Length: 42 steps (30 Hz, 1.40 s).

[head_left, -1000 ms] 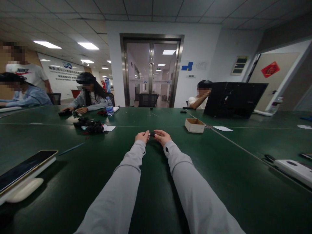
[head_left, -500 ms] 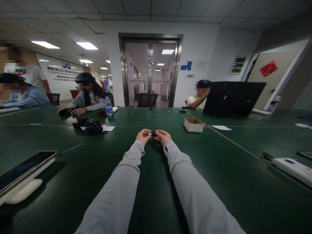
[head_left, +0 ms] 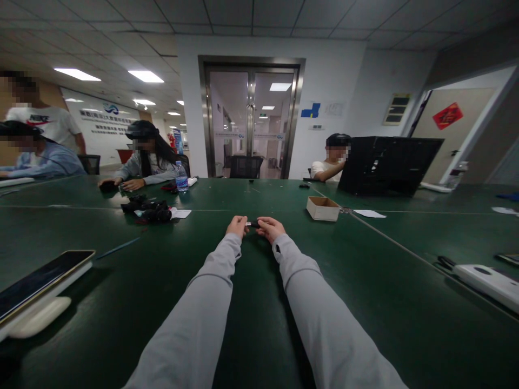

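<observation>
A small dark object [head_left: 253,224] with a silvery end spans the gap between my two hands, above the green table [head_left: 259,281]. My left hand [head_left: 237,226] pinches its silvery left end between thumb and fingers. The dark right part is gripped by the fingertips of my right hand [head_left: 271,228]. What exactly the object is cannot be made out at this size. Both forearms, in grey sleeves, reach forward over the table.
An open cardboard box [head_left: 323,209] lies right of my hands. Tangled black gear [head_left: 148,209] and a water bottle [head_left: 181,177] are to the left. A phone [head_left: 44,281] is near left, a power strip [head_left: 488,281] far right. Several people surround the table.
The fingers of my left hand have shifted a little on the silvery end and look more upright. My right hand has barely moved and keeps its grip.
</observation>
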{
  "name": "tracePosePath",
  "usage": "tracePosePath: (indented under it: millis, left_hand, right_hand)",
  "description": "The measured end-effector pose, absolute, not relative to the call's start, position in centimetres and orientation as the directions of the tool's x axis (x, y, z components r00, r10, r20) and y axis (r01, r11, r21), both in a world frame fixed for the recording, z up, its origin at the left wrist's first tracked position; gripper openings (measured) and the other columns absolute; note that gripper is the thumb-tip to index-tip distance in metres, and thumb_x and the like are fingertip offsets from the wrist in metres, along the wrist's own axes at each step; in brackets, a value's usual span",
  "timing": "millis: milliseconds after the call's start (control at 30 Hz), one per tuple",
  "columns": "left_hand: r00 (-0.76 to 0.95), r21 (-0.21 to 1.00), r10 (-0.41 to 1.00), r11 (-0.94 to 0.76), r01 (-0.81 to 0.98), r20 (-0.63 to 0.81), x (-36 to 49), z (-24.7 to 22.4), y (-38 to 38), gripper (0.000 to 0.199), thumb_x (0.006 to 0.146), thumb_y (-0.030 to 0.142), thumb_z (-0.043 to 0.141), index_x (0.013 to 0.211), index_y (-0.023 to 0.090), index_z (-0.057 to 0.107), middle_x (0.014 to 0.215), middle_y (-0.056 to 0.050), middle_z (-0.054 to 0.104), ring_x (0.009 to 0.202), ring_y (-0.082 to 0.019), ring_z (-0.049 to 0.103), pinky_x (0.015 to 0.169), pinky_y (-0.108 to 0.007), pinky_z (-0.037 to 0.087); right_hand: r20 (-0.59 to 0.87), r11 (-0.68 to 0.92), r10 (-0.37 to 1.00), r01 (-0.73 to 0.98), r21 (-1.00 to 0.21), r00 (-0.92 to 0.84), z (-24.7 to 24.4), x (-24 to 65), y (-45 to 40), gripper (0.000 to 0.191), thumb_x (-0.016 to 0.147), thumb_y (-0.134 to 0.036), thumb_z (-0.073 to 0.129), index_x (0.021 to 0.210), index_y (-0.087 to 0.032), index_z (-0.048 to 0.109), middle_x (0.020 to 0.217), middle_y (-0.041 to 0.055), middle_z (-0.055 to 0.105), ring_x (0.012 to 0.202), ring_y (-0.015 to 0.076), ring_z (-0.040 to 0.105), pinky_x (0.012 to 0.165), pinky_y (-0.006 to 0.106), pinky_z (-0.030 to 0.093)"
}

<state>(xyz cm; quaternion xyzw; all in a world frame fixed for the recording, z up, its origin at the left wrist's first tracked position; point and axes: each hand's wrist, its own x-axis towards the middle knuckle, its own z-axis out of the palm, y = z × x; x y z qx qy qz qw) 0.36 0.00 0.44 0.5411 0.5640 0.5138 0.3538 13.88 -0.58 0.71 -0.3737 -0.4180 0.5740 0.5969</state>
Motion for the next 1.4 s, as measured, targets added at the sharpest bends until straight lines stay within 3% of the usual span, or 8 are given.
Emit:
tracePosePath:
  millis: [433, 567, 733, 867, 1000, 1133, 1267, 1400]
  left_hand:
    - [-0.160, 0.959, 0.973, -0.122, 0.257, 0.167, 0.33, 0.54, -0.10, 0.019, 0.073, 0.026, 0.049, 0.089, 0.018, 0.055, 0.055, 0.004, 0.052, 0.044, -0.006, 0.044, 0.045, -0.017, 0.034]
    - [-0.116, 0.948, 0.975, -0.148, 0.282, 0.187, 0.26, 0.48, -0.17, 0.025, 0.079, 0.034, 0.039, 0.088, 0.018, 0.056, 0.049, 0.004, 0.050, 0.042, -0.008, 0.043, 0.044, -0.017, 0.033]
    - [-0.132, 0.949, 0.972, -0.152, 0.276, 0.194, 0.25, 0.24, -0.02, 0.021, 0.076, 0.031, 0.046, 0.091, 0.019, 0.056, 0.057, 0.003, 0.055, 0.044, -0.007, 0.045, 0.045, -0.017, 0.034]
    - [-0.096, 0.949, 0.975, -0.168, 0.267, 0.199, 0.28, 0.17, 0.07, 0.027, 0.081, 0.033, 0.036, 0.090, 0.017, 0.057, 0.044, 0.004, 0.046, 0.040, -0.008, 0.042, 0.044, -0.018, 0.033]
    - [-0.092, 0.950, 0.976, -0.168, 0.262, 0.198, 0.27, 0.17, 0.01, 0.021, 0.075, 0.027, 0.045, 0.090, 0.018, 0.058, 0.050, 0.004, 0.050, 0.042, -0.007, 0.043, 0.044, -0.017, 0.033]
    - [-0.068, 0.943, 0.971, -0.205, 0.262, 0.231, 0.25, 0.23, -0.13, 0.030, 0.081, 0.031, 0.034, 0.090, 0.017, 0.058, 0.044, 0.004, 0.046, 0.040, -0.008, 0.042, 0.044, -0.018, 0.033]
    - [-0.089, 0.948, 0.978, -0.160, 0.276, 0.191, 0.23, 0.33, -0.18, 0.024, 0.075, 0.024, 0.043, 0.093, 0.019, 0.057, 0.053, 0.003, 0.052, 0.042, -0.007, 0.042, 0.044, -0.017, 0.033]
    - [-0.067, 0.944, 0.974, -0.194, 0.267, 0.219, 0.11, 0.34, -0.07, 0.026, 0.079, 0.027, 0.036, 0.090, 0.018, 0.058, 0.048, 0.003, 0.047, 0.044, -0.009, 0.043, 0.046, -0.018, 0.034]
  right_hand:
    - [0.076, 0.060, 0.997, -0.385, -0.921, -0.026, 0.83, 13.89, -0.76, 0.013, 0.064, -0.007, 0.068, 0.074, -0.013, 0.061, 0.057, 0.0017, 0.060, 0.043, 0.0104, 0.057, 0.039, 0.015, 0.049]
    - [0.061, 0.047, 0.998, -0.380, -0.924, -0.026, 0.92, 13.85, -0.82, 0.013, 0.065, -0.006, 0.067, 0.075, -0.013, 0.061, 0.058, 0.0023, 0.061, 0.045, 0.0111, 0.059, 0.040, 0.016, 0.049]
    - [0.064, 0.049, 0.998, -0.384, -0.922, -0.026, 0.91, 13.85, -0.72, 0.014, 0.065, -0.006, 0.067, 0.074, -0.013, 0.061, 0.057, 0.0016, 0.060, 0.045, 0.0113, 0.058, 0.040, 0.016, 0.049]
    - [0.065, 0.045, 0.997, -0.382, -0.923, -0.040, 0.78, 13.88, -0.62, 0.014, 0.064, -0.008, 0.068, 0.075, -0.013, 0.061, 0.057, 0.0016, 0.060, 0.047, 0.0119, 0.059, 0.041, 0.017, 0.050]
    - [0.076, 0.055, 0.996, -0.382, -0.923, -0.040, 0.75, 13.89, -0.65, 0.014, 0.064, -0.007, 0.067, 0.074, -0.013, 0.061, 0.057, 0.0017, 0.060, 0.045, 0.0110, 0.058, 0.040, 0.016, 0.049]
    - [0.072, 0.048, 0.996, -0.380, -0.924, -0.050, 0.80, 13.92, -0.77, 0.013, 0.065, -0.007, 0.066, 0.075, -0.013, 0.061, 0.058, 0.0020, 0.061, 0.046, 0.0113, 0.059, 0.041, 0.016, 0.049]
    - [0.080, 0.048, 0.995, -0.382, -0.923, -0.067, 0.84, 14.00, -0.84, 0.013, 0.065, -0.007, 0.066, 0.075, -0.013, 0.061, 0.058, 0.0016, 0.061, 0.046, 0.0107, 0.058, 0.042, 0.016, 0.049]
    - [0.070, 0.040, 0.995, -0.374, -0.926, -0.065, 0.87, 13.99, -0.89, 0.013, 0.065, -0.007, 0.066, 0.075, -0.013, 0.061, 0.057, 0.0017, 0.060, 0.046, 0.0112, 0.058, 0.041, 0.016, 0.049]
